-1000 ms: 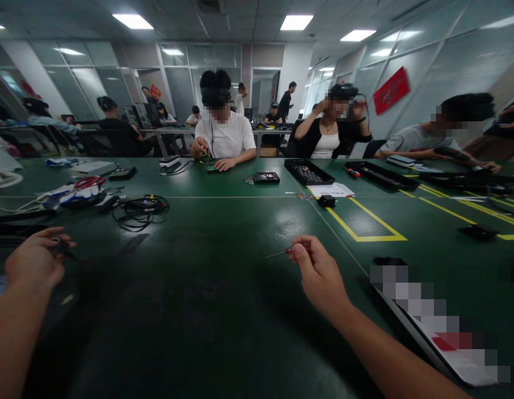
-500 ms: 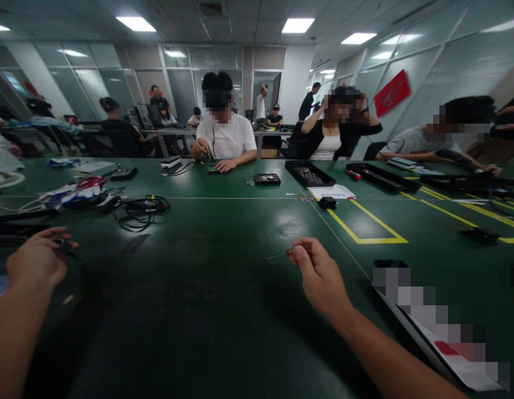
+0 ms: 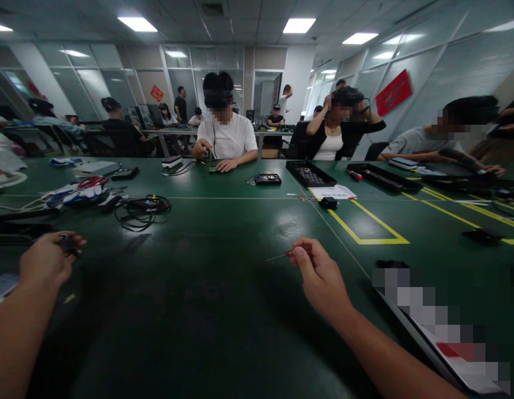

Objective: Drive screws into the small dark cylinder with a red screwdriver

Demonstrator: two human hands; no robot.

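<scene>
Over the green table (image 3: pixel 169 321), my right hand (image 3: pixel 323 280) pinches a thin screwdriver (image 3: pixel 289 253) by its red handle, and the slim metal shaft points left. On the left side, my left hand (image 3: pixel 47 260) is closed around a small dark object (image 3: pixel 69 245). Fingers cover much of that object, so its kind is unclear. Close behind my left hand lies a black tray-like piece (image 3: pixel 20 233).
Coiled black cables (image 3: pixel 144 210) and a heap of gloves and wires (image 3: pixel 85 191) lie back left. Across the table are a hard drive (image 3: pixel 268 179), black trays (image 3: pixel 309 174), a small black block (image 3: pixel 328 203) and seated people. A white-topped board (image 3: pixel 442 338) lies right.
My left hand has shifted right, carrying the dark object. My right hand and the screwdriver stay nearly in place. People in the background have moved.
</scene>
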